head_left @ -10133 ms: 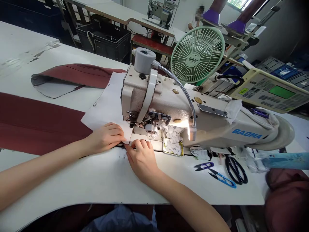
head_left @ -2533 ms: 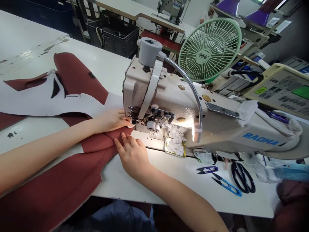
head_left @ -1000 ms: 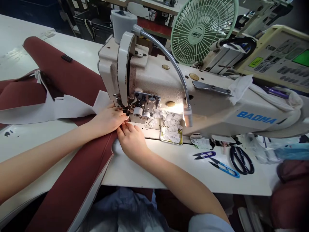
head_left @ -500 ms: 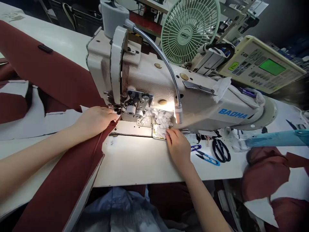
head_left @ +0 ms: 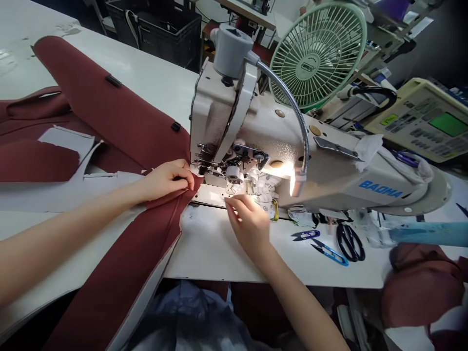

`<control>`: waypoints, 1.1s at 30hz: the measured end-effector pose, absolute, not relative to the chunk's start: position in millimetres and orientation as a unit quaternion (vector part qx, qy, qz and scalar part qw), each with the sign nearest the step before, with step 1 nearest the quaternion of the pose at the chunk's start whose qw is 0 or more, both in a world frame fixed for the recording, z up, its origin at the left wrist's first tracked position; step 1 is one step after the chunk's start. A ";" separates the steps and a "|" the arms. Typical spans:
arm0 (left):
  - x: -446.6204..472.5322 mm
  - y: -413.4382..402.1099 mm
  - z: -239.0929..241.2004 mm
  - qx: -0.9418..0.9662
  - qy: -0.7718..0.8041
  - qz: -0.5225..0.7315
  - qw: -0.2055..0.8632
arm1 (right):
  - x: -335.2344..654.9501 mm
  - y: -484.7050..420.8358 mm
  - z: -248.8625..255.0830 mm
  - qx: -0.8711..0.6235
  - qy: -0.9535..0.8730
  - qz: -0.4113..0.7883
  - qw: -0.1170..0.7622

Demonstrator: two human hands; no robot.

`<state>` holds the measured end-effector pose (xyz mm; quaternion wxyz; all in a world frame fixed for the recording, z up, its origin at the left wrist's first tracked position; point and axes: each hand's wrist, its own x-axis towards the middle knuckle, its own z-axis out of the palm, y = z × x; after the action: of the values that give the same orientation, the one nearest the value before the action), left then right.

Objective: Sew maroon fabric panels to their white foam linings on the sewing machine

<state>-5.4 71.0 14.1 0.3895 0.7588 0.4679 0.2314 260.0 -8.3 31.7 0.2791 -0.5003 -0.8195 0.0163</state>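
Left grip [head_left: 166, 179]: clamped on the maroon fabric [head_left: 161, 214], fingers curled over its edge, just left of the presser foot [head_left: 204, 168]. Right grip [head_left: 248, 224]: fingertips [head_left: 232, 202] pinched together just above the needle plate [head_left: 215, 196], anything between them too small to tell.

Under the left forearm, a long band of that fabric, pale backing showing along its edge, running off toward the lower left; more of it, with two black tabs [head_left: 175, 126], spread over the desk [head_left: 208, 251] beyond the left grip.

Just past the right grip, white labels [head_left: 261, 187] heaped around a small gold tin [head_left: 274, 210]. To the right of the right grip, purple snips [head_left: 305, 235], blue snips [head_left: 329, 254] and black-handled scissors [head_left: 350, 242], all on the desk.

Above both grips, a sewing machine [head_left: 278, 165], "BAOMA" in blue capitals on its arm [head_left: 380, 188], and a lit gooseneck lamp [head_left: 298, 112]. Farther right, a maroon bundle [head_left: 420, 285] and a control panel [head_left: 420, 119] with a green screen. Farther still, a green fan [head_left: 318, 56], a black crate [head_left: 153, 29] and a second sewing machine [head_left: 259, 5].
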 end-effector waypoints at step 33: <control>-9.2 73.0 9.6 0.739 0.406 0.257 0.472 | 190.0 44.0 -15.4 -0.464 -0.700 0.395 0.372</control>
<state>-9.2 73.0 9.6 0.4720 0.7393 0.4059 0.2567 190.0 44.0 -15.4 0.3721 -0.4640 -0.7002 0.3949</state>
